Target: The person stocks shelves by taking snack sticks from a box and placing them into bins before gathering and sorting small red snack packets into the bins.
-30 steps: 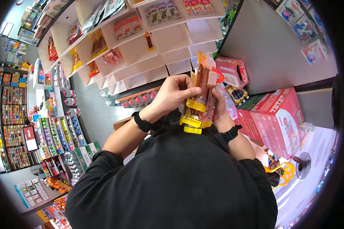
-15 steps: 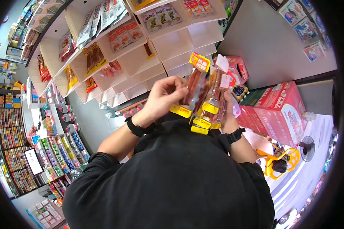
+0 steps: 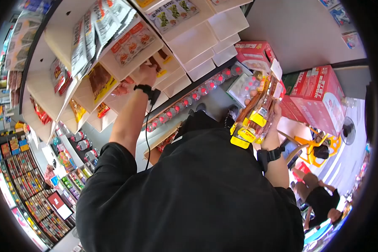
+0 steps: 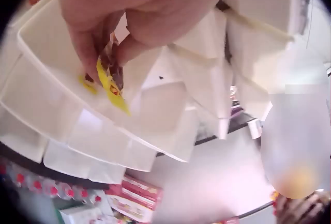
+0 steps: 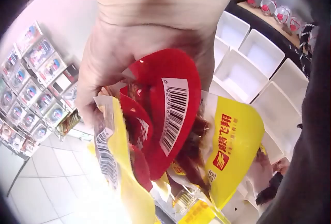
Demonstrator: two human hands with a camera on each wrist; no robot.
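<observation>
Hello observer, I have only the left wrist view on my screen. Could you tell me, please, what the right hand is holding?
Observer: The right hand holds several packets with yellow ends.
Operator: Thank you. Is some barcode visible on them?
Observer: Yes, in the right wrist view a red tag among them carries a barcode.
Operator: And is there another person?
Observer: Yes, the head view shows a person in a dark top at lower right.

The left grip (image 4: 147, 9) pinches a yellow-ended packet (image 4: 109, 82) at a white bin (image 4: 50, 61).
</observation>
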